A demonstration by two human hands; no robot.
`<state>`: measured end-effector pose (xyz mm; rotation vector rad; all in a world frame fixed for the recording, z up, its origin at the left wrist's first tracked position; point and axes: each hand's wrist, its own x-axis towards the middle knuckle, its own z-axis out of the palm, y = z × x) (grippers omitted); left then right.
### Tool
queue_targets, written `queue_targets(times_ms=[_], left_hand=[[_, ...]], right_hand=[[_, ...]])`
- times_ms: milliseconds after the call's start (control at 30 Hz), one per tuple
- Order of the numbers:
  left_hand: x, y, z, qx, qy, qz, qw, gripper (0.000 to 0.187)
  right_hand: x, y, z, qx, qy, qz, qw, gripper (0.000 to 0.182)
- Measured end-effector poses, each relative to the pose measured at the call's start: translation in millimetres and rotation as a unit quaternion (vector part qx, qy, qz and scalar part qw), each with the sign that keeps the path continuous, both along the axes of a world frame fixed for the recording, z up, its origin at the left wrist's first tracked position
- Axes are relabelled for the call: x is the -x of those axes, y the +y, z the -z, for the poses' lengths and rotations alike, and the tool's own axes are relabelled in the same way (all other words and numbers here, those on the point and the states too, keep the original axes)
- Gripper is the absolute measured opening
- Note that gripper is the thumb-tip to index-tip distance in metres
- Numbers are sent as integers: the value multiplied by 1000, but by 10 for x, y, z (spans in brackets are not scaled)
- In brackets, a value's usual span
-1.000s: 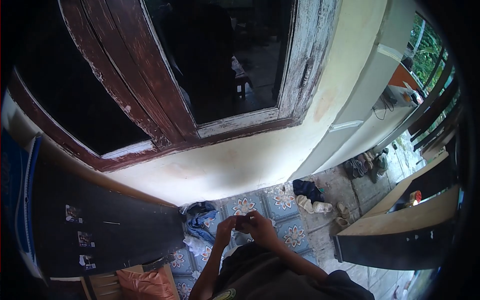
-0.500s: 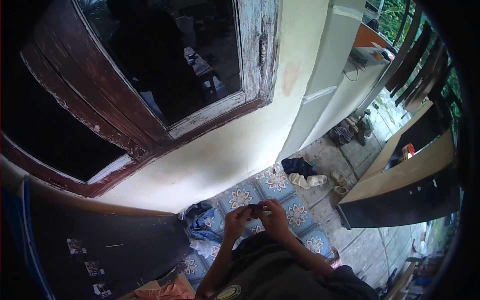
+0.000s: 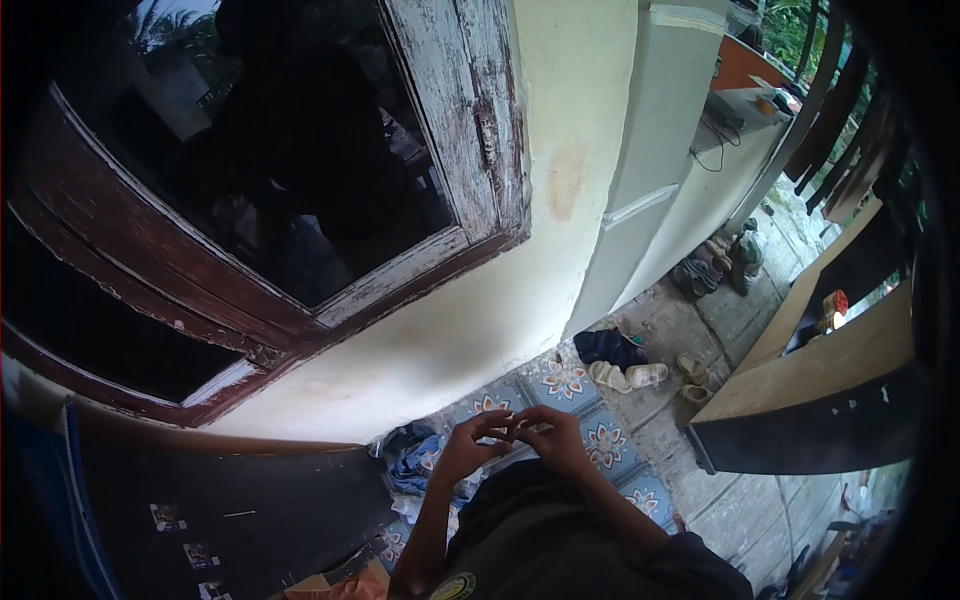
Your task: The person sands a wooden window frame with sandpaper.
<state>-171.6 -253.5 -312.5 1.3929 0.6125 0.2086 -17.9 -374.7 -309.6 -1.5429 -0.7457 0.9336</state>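
My left hand point(image 3: 466, 449) and my right hand point(image 3: 557, 438) meet at the fingertips in front of my dark shirt point(image 3: 560, 530). The fingers of each hand are bent into a pinch, with a gap showing between thumb and fingers. Whatever they pinch is too small and dark to make out. Below the hands lies a blue patterned floor mat point(image 3: 605, 445) with orange and white flowers.
A pale wall point(image 3: 430, 350) with a worn wooden window frame point(image 3: 480, 215) rises ahead. Blue clothes point(image 3: 412, 458) lie by a dark board point(image 3: 280, 500) at left. Shoes point(image 3: 645, 375) sit beyond the mat. At right stands a dark-sided wooden piece point(image 3: 800, 440).
My view has shifted a little to the left. The small dark thing between my fingertips shows less now, and the fingers of both hands are more spread.
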Motion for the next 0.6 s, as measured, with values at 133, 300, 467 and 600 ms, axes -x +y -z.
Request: queue_targets(times_ms=[133,300,467,600], left_hand=[[-384,141,-102,-43,68,8,997,46],[-899,273,-363,-138,72,48,987,48],[-1292,221,-471,-96,24,18,995,52],[-1433,120,-316,-59,-66,-39,995,62]], right_hand=[[-440,208,-83,-22,-59,-20,998,16],[-960,340,-164,-63,-84,-70,992,16],[-1261,380,-363,-147,-142,25,979,24],[-1496,347,-329,-178,-182,21,967,30]])
